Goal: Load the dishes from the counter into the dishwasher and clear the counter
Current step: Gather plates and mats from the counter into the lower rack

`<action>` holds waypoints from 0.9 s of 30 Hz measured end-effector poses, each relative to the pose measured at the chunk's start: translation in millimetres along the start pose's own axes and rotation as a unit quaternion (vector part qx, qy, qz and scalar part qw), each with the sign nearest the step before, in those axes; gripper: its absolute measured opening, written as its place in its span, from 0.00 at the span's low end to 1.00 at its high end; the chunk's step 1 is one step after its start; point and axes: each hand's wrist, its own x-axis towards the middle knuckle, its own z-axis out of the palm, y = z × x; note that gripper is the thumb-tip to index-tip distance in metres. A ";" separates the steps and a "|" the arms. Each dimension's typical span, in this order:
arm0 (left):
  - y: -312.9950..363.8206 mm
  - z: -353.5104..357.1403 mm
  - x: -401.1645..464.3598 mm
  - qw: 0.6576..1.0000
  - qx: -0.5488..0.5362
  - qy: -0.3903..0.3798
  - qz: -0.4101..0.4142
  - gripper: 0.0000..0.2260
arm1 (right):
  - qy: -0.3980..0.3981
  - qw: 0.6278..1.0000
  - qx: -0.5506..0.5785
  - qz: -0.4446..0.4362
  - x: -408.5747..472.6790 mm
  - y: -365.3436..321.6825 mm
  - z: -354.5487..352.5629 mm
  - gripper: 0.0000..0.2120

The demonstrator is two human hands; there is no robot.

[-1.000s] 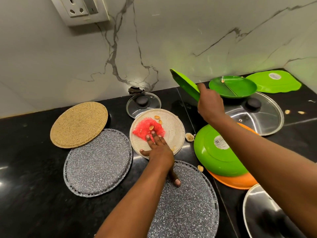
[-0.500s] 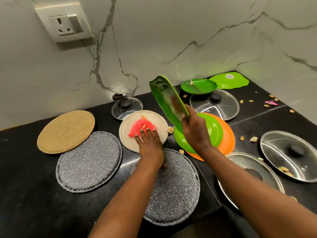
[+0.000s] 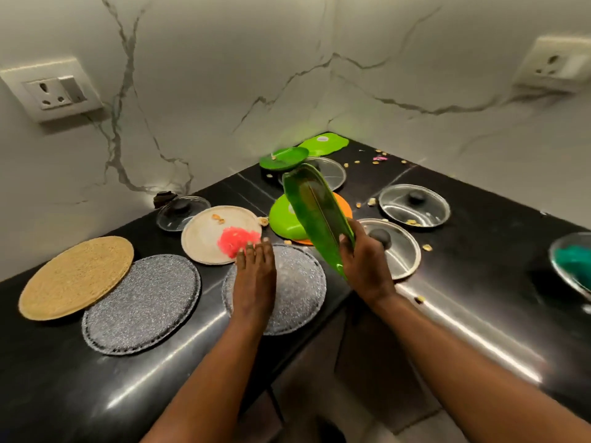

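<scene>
My right hand (image 3: 363, 260) grips the near edge of a green plate (image 3: 315, 212) and holds it tilted on edge above the black counter (image 3: 479, 282). My left hand (image 3: 256, 273) lies flat with straight fingers over a grey round mat (image 3: 297, 298), its fingertips touching a red scrubber (image 3: 235, 239) at the near rim of a beige plate (image 3: 208, 235). Behind the tilted plate sit an upside-down green plate (image 3: 284, 219) on an orange plate (image 3: 343, 206). Two more green plates (image 3: 283, 158) (image 3: 324, 143) lie in the far corner.
Several glass and steel lids (image 3: 414, 204) (image 3: 399, 251) (image 3: 182, 211) lie around the L-shaped counter, with food crumbs (image 3: 377, 159) scattered near the corner. A tan mat (image 3: 76, 276) and a second grey mat (image 3: 140, 302) lie at left. A bowl with something teal (image 3: 572, 260) sits at far right.
My right hand brought the green plate nearer and lower, over the counter's inner corner. My left hand slid the red scrubber toward the beige plate's near rim. The view pulled back.
</scene>
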 end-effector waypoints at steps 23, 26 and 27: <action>153.2 -1.9 -308.1 0.924 -0.061 -0.206 0.317 0.23 | -0.010 0.899 -0.164 0.405 -437.2 -61.8 -185.8 0.12; 187.7 -3.5 -342.2 0.907 -0.062 -0.214 0.357 0.21 | -0.006 0.864 -0.162 0.477 -498.8 -66.2 -217.8 0.11; 200.2 -4.0 -354.2 0.902 -0.061 -0.219 0.367 0.21 | -0.005 0.855 -0.166 0.491 -518.6 -67.7 -230.3 0.11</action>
